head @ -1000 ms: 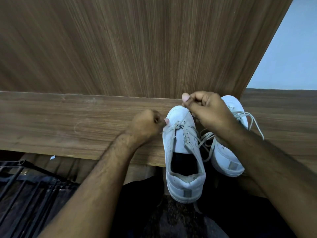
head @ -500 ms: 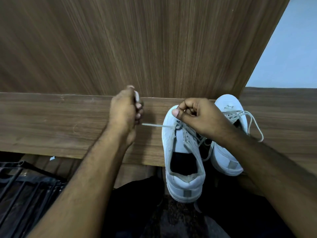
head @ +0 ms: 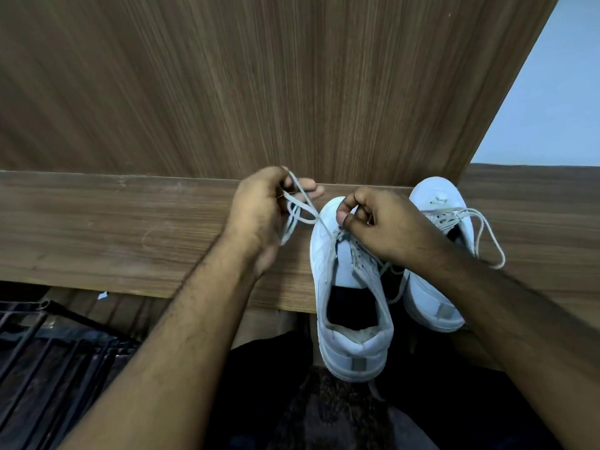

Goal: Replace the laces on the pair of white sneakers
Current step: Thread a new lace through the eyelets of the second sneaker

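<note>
Left hand (head: 259,209) moved closer, looping one lace (head: 300,206); two sneakers (head: 352,306)

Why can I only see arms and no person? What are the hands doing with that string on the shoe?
The camera sits on the person's head and looks down, so you see only their two arms and hands, as if through their own eyes. There is no robot here.

Two white sneakers sit on a brown wooden ledge, toes pointing away from the person. The near sneaker is in the middle, and the other sneaker is just to its right, with its lace threaded in and looping out to the side.

The string is a shoelace. The left hand holds it, with loops of it hanging round the fingers, and it runs from there down to the front of the near sneaker. The right hand pinches something at the eyelets there, probably the lace. It hides that spot, so I cannot see exactly.
</note>
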### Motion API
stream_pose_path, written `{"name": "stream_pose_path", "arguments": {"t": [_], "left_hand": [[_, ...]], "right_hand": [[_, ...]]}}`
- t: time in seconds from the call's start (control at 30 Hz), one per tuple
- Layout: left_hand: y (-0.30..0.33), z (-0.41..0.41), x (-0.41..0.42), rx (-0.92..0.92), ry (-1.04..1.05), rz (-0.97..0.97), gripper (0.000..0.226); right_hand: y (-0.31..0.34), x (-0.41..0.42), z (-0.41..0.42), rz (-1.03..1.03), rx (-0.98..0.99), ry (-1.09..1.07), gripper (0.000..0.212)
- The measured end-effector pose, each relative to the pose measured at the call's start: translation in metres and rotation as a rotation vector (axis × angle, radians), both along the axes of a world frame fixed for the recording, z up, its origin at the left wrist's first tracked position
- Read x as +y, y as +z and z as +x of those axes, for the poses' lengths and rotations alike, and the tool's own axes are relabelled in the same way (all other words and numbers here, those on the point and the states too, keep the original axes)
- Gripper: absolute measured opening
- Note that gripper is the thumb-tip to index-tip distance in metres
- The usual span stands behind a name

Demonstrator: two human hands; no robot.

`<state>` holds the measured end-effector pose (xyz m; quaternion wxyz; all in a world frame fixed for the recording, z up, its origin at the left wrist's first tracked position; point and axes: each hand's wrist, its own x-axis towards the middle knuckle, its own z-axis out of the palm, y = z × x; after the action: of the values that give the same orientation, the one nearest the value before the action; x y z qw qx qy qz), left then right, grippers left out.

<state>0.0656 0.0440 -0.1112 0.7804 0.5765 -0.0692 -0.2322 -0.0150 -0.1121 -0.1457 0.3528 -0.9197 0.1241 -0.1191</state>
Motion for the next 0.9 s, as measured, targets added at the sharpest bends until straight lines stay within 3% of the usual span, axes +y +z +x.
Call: {"name": "stream_pose_path", "arguments": {"t": [0.03, 0.1, 0.2, 0.27, 0.33, 0.4, 0.5, 0.57, 0.7, 0.8, 0.9], "left_hand": [[0.001, 0.001, 0.001, 0.075, 0.001, -0.1, 0.028], [-0.002, 0.003, 0.0, 0.059, 0.022, -0.057, 0.028], [-0.019, 0.008, 0.0, -0.308, 0.057, 0.39, 0.025], [-0.031, 0.009, 0.001, -0.584, -0.045, 0.719, 0.02], [-0.039, 0.007, 0.002, -0.678, -0.289, 0.935, 0.019], [-0.041, 0.004, 0.002, -0.675, -0.427, 0.998, 0.025], [-0.033, 0.003, 0.002, -0.627, -0.363, 0.975, 0.026], [-0.028, 0.005, 0.0, -0.567, -0.215, 0.913, 0.027], [-0.02, 0.004, -0.003, -0.249, 0.107, 0.499, 0.023], [-0.013, 0.004, -0.003, -0.022, 0.033, 0.145, 0.03], [-0.011, 0.004, -0.003, 0.12, 0.013, 0.047, 0.03]], "right_hand": [[-0.001, 0.0, 0.0, -0.024, 0.02, 0.01, 0.008], [-0.002, 0.001, 0.0, -0.067, 0.046, 0.026, 0.011], [-0.001, 0.0, -0.001, -0.136, 0.067, 0.044, 0.013], [-0.001, 0.0, -0.002, -0.158, 0.07, 0.054, 0.013], [-0.002, 0.0, -0.002, -0.17, 0.057, 0.061, 0.01], [-0.002, 0.001, -0.001, -0.188, 0.057, 0.075, 0.008], [-0.003, 0.0, -0.001, -0.21, 0.101, 0.075, 0.006], [-0.004, -0.002, 0.0, -0.213, 0.125, 0.067, 0.006], [-0.004, -0.002, 0.0, -0.182, 0.138, 0.086, 0.006], [-0.002, 0.0, -0.002, -0.198, 0.141, 0.105, 0.01], [-0.001, 0.001, -0.002, -0.203, 0.148, 0.108, 0.01]]}}
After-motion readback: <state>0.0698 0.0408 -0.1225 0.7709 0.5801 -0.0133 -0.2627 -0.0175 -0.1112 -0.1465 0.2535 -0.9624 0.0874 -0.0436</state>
